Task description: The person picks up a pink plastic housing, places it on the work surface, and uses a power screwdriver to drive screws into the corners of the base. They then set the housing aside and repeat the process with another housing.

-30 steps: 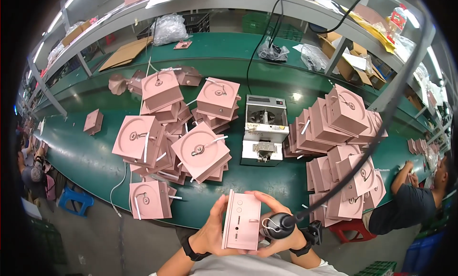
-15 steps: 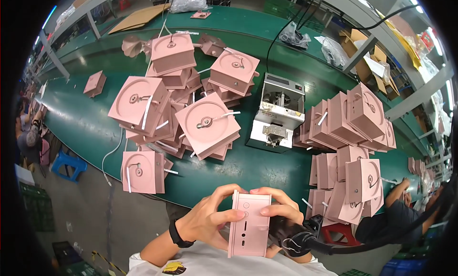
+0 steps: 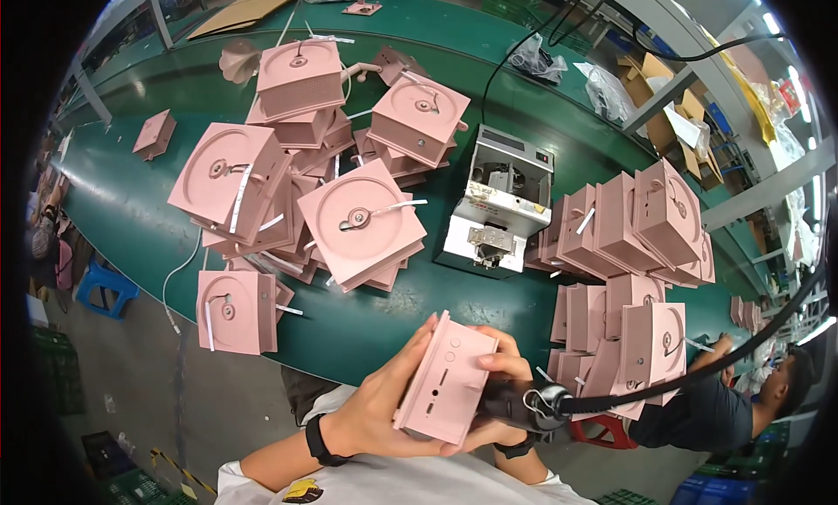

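Note:
Near my body, both hands hold a pink record-player-style housing (image 3: 449,378), tilted to the right. Its upward side has two round marks, a slot and several small ports. My left hand (image 3: 377,415) wraps its left side, with the fingers partly hidden behind the housing. My right hand (image 3: 504,363) grips the right side, a finger over the upper edge and other fingers beneath. A black cylindrical tool with a metal loop and thick cable (image 3: 528,406) overlaps my right hand; I cannot tell whether it touches the hand.
On the green bench (image 3: 419,309), stacked pink housings (image 3: 362,226) stand left, others (image 3: 624,226) right. Between them is a grey-and-white machine (image 3: 497,199). A pink horn (image 3: 238,61) lies at the back. One co-worker (image 3: 724,405) sits at the right; a blue stool (image 3: 106,288) stands left.
The held housing has tilted clockwise from nearly upright. My left thumb has left its upward side, and the left hand has shifted along the left edge. The view has shifted slightly.

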`<state>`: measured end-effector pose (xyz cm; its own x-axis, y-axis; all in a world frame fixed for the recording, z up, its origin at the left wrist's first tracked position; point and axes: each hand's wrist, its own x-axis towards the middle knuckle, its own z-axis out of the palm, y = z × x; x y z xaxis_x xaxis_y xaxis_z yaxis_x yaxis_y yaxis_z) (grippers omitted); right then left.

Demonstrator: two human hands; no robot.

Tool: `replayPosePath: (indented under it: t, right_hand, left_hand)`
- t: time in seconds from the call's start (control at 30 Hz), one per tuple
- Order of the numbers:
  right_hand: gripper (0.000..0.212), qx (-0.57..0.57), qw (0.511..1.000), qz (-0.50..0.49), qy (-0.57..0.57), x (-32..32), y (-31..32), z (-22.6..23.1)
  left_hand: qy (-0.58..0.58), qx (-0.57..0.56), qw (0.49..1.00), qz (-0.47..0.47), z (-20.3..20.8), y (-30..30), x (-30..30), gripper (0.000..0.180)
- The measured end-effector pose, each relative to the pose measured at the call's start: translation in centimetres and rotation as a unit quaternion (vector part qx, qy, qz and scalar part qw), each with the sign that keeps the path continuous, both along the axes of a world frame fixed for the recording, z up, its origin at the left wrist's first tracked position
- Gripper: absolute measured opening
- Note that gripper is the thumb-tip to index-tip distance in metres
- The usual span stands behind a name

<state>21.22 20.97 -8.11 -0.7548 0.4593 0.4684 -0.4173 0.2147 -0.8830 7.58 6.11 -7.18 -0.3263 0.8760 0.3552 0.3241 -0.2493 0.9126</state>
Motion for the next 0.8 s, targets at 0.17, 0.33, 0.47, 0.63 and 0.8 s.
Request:
replayPosePath:
  t: [0.17, 0.33, 0.47, 0.63, 0.8]
  right_hand:
    - [0.088, -0.050, 0.998, 0.017, -0.038, 0.4, 0.1, 0.0]
    - [0.090, -0.014, 0.998, -0.010, -0.062, 1.2, 0.2, -0.7]
    - [0.089, 0.044, 0.997, -0.049, -0.048, 1.3, 0.8, -1.3]
    - [0.070, -0.018, 0.992, -0.026, -0.120, 3.8, 2.0, 0.7]
    - [0.049, 0.007, 0.998, -0.026, 0.065, 3.6, 3.5, 3.1]
  left_hand:
    - [-0.092, 0.051, 0.993, 0.047, -2.0, -0.2, 1.2, 0.106]
    - [-0.039, 0.064, 0.994, 0.074, -2.4, -0.1, 0.8, 0.101]
    - [-0.051, 0.090, 0.993, 0.061, -2.7, 0.4, 0.8, 0.095]
    - [0.091, 0.041, 0.995, 0.017, -2.2, 0.9, -1.2, 0.079]
    - [0.437, -0.049, 0.897, 0.050, -4.6, 1.7, -0.2, 0.063]
